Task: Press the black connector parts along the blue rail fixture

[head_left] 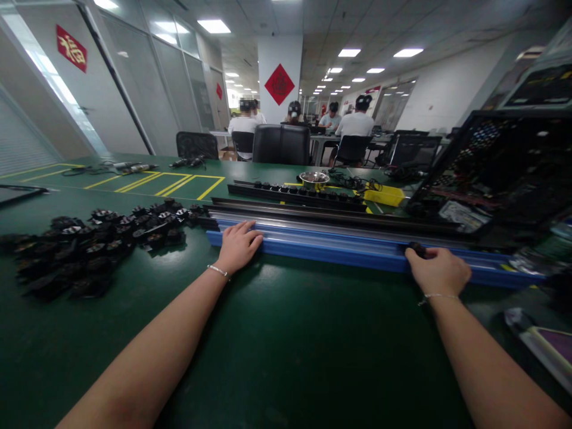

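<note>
A long blue channel-shaped rail (330, 253) lies lengthwise across the green table in front of me. My left hand (239, 245) rests over its left end, fingers stretched out across the channel. Toward the right end, my right hand (440, 273) pinches a small black part (417, 248) at the rail's channel; the fingers partly hide it. To the left of my left hand spreads a loose pile of similar-looking small black parts (98, 247) with metal bits. Just behind the blue rail lie long black rails (330, 213).
Farther back, a black strip (297, 195) carries a row of small black parts. A metal bowl (314, 177), a yellow object (384, 195) and cables stand behind. An open black case (487, 173) rises at right; a phone-like device (547, 345) lies nearer. People sit beyond the table.
</note>
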### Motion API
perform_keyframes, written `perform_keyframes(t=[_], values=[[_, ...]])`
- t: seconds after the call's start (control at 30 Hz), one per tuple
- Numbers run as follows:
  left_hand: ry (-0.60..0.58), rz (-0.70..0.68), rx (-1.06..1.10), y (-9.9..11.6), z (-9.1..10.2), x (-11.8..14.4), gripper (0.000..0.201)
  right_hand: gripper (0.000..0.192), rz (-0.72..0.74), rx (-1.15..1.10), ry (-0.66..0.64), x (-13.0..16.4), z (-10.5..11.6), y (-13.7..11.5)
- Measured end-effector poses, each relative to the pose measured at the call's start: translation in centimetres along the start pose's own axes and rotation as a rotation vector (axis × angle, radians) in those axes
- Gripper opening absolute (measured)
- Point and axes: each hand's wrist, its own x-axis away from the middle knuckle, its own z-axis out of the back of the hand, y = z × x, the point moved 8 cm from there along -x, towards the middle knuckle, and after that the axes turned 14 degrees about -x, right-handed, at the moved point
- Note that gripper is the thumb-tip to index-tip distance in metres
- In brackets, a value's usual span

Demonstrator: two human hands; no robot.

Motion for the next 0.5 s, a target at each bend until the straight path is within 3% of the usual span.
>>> perform_keyframes(t=[0.5], values=[[-0.011, 0.013, 0.017, -0.02, 0.04, -0.01, 0.037, 0.033, 0.047, -0.013, 0.006, 0.32, 0.0, -0.65]])
